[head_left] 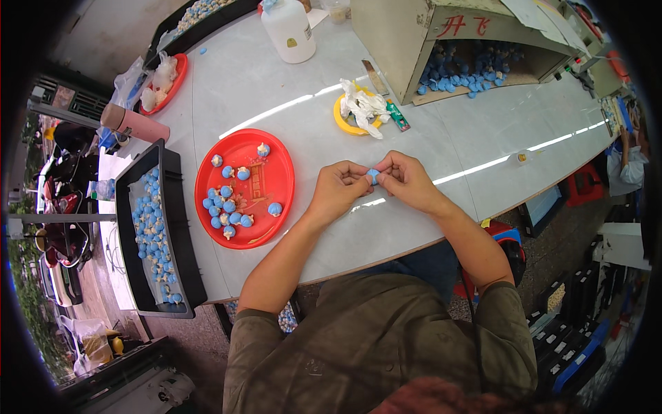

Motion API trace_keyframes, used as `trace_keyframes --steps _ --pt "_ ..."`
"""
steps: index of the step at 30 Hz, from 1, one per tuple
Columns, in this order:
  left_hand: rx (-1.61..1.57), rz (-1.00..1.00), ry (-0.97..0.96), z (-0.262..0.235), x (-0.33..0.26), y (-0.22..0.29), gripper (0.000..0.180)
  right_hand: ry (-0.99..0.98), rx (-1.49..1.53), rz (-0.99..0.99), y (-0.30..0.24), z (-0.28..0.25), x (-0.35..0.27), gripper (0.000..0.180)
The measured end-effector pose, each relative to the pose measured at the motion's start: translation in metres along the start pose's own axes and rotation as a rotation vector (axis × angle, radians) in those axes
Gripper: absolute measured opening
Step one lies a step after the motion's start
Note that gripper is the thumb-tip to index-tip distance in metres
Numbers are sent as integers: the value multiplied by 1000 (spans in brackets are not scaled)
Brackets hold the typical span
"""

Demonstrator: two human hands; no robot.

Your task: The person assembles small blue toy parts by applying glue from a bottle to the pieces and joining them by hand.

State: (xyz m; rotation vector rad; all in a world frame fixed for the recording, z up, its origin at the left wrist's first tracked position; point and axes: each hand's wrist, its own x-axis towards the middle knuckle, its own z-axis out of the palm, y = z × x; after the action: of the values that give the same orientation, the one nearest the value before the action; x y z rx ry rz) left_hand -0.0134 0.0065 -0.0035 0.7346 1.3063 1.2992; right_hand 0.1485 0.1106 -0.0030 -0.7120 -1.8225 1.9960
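Blue rounded piece (373,176), pinched by left hand (340,190) and right hand (412,185), each grip nearly closed, direction and long axis unclear

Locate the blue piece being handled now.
In the head view, the blue piece is held between the left hand and right hand, right of the round red plate.

Workspace beside daylit greenery (29,324)

The table (241,83) has a glossy pale grey top, crossed by bright streaks of reflected light (476,168). A greenish-grey, open-fronted cabinet (393,41) stands at its far side. A pale wall (96,31) rises at upper left, above a dark metal grating (77,100). Dark floor (548,259) shows at right, past the table's edge.
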Motion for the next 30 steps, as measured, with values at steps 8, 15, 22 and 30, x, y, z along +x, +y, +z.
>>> trace_keyframes --steps 8,15,22,30 --pt "38 -21 28 0 -2 6 18 21 12 24 -9 2 -2 10" --pt "-31 -143 4 -6 -1 14 30 32 43 47 -11 3 -4 14" --pt "12 -162 -5 -6 0 12 35 83 32 52 -13 6 -2 13" --pt "9 -88 26 -5 -5 12 32 67 2 -52 -4 8 -5 14"
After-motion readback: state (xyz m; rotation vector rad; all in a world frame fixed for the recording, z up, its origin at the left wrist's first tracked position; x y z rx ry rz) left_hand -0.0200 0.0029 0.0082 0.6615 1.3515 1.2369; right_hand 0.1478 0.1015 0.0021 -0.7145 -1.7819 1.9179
